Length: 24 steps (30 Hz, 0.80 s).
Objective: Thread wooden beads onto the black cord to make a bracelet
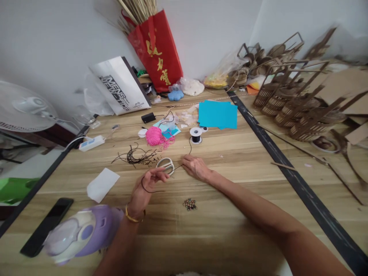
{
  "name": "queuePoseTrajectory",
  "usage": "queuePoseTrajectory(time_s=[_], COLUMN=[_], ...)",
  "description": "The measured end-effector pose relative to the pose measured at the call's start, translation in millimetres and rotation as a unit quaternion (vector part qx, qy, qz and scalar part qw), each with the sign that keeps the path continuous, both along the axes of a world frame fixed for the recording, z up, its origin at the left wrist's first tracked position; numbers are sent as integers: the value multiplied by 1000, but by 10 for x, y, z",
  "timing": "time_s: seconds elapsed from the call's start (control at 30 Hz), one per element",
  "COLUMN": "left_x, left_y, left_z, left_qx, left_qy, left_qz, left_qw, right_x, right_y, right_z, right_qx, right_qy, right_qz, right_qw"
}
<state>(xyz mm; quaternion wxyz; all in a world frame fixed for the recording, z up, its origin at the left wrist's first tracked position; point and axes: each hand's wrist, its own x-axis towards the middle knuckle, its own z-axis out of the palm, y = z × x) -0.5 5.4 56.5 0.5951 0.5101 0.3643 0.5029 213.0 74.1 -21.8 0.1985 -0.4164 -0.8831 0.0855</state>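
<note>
Desk: What are the hands doing?

Photographer: Over a wood-grain table, a person's right hand bunches its fingertips on a dark cord. The left hand, half curled, appears to pinch the same cord between thumb and fingers, its loose end curling out below.

Desk: And where does the cord run?

Photographer: From the white spool, down to the right fingertips, then nearly straight across to the left hand, past the white-handled scissors. Whether it touches them, I cannot tell. Beads lie in a cluster nearer the person; dark strands lie beyond the left hand.

Desk: The step, then?

Photographer: By my reading, a length of cord held out from the spool. The next move calls for a firm pinch at both ends and some care around the scissors.
</note>
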Motion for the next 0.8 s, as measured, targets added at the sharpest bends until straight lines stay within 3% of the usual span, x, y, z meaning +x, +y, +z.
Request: queuePoseTrajectory(time_s=[0.2,0.5,0.67,0.8], left_x=[-93,-270,-254,-241], left_y=[-180,-338,-381,-409], left_z=[28,-158,-233,-271], left_qx=[-18,-18,-27,-39], left_qy=[45,177,234,248], left_qz=[22,66,35,-6], left_qw=[999,982,971,968], right_x=[31,51,85,173], right_y=[15,6,26,121], right_z=[-86,-75,-82,-46], right_qx=[35,58,62,42], right_qy=[9,-12,39,88], right_qz=[1,-3,-11,-59], right_qw=[999,998,997,993])
